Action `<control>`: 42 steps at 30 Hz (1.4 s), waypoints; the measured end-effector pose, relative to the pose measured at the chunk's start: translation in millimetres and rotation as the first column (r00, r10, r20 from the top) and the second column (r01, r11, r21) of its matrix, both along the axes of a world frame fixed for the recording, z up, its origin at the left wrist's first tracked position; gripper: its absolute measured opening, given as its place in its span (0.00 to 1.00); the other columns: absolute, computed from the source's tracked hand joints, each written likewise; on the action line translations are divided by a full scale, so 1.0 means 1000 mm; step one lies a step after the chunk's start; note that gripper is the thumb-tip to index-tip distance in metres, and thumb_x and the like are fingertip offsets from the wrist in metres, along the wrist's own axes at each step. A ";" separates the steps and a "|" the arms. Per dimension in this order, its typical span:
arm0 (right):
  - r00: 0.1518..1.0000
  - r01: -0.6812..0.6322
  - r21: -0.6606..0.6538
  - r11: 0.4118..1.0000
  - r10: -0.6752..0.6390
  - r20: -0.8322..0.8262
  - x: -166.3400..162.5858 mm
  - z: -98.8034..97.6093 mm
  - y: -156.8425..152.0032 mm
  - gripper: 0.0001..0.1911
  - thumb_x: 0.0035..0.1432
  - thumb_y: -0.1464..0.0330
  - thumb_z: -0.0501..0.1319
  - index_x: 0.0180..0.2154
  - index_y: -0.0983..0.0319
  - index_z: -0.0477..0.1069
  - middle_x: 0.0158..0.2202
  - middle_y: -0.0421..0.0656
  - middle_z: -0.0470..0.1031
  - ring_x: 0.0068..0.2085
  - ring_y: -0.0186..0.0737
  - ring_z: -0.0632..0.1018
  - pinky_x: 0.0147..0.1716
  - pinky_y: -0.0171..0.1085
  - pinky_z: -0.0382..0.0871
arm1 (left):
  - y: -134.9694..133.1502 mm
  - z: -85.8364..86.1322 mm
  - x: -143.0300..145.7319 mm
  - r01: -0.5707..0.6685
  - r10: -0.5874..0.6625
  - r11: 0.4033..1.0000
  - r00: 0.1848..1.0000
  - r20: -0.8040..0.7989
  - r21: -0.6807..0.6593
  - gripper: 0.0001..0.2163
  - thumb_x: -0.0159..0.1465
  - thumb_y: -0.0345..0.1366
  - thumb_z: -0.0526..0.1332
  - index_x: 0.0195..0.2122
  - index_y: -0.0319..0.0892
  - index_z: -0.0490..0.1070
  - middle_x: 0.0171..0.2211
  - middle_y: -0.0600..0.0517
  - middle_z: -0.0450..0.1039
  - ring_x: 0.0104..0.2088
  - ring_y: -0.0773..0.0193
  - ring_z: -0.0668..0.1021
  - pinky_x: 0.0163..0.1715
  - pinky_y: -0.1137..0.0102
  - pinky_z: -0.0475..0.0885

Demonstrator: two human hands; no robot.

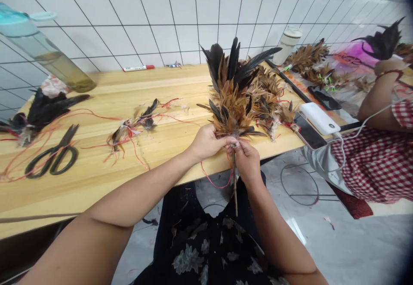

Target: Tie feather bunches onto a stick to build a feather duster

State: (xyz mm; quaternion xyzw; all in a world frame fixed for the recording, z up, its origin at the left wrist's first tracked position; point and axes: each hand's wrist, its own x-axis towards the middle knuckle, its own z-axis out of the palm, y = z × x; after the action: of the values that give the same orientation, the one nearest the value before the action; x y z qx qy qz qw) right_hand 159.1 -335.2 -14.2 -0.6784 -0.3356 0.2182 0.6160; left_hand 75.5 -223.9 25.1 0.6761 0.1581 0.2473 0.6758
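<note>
A feather duster (227,104) with brown and black feathers stands upright before me at the table's front edge. Its thin wooden stick (235,194) points down towards my lap. My left hand (206,142) is closed round the base of the feathers, thumb stretched across it. Close beside it, my right hand (248,160) pinches the lower end of the feathers where they meet the stick. Red string (217,186) hangs in a loop below my hands; whether fingers grip it is hidden. Behind the duster lies a pile of brown feather bunches (267,89).
Black-handled scissors (53,158), loose feathers (148,117) and black feathers (48,106) lie left. A water bottle (54,57) and marker (138,68) stand or lie near the wall. At right are a phone (311,132), a white power bank (319,118) and a co-worker's arm (377,91).
</note>
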 end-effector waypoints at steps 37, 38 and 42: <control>0.992 0.028 0.051 0.998 -0.034 0.118 -0.020 0.034 -0.020 0.17 0.61 0.62 0.57 0.21 0.60 0.65 0.20 0.37 0.64 0.23 0.32 0.65 0.26 0.34 0.59 | -0.021 0.007 -0.010 0.027 -0.019 0.997 0.994 0.106 -0.069 0.13 0.54 0.42 0.69 0.32 0.40 0.68 0.23 0.53 0.73 0.23 0.67 0.75 0.25 0.70 0.71; 0.999 0.022 0.083 0.996 -0.026 0.048 -0.019 0.033 -0.019 0.17 0.60 0.61 0.58 0.21 0.61 0.64 0.20 0.37 0.64 0.24 0.31 0.65 0.25 0.33 0.58 | -0.017 0.005 -0.010 0.047 -0.039 0.997 0.991 0.131 -0.061 0.14 0.53 0.41 0.69 0.33 0.40 0.67 0.25 0.54 0.73 0.24 0.68 0.75 0.26 0.71 0.71; 0.959 -0.036 0.210 0.977 0.093 -0.268 -0.012 0.039 -0.015 0.15 0.55 0.58 0.62 0.25 0.61 0.67 0.20 0.36 0.64 0.24 0.30 0.65 0.25 0.33 0.58 | 0.009 -0.002 -0.007 -0.021 0.010 0.999 0.973 0.231 0.045 0.20 0.51 0.39 0.72 0.41 0.40 0.68 0.36 0.50 0.73 0.35 0.68 0.75 0.33 0.74 0.69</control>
State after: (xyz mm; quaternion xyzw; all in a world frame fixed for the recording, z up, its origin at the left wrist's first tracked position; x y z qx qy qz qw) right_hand 147.2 -350.5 24.3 -0.5633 -0.2889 0.2956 0.7154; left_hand 68.3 -215.0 22.8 0.6573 0.0781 0.3332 0.6715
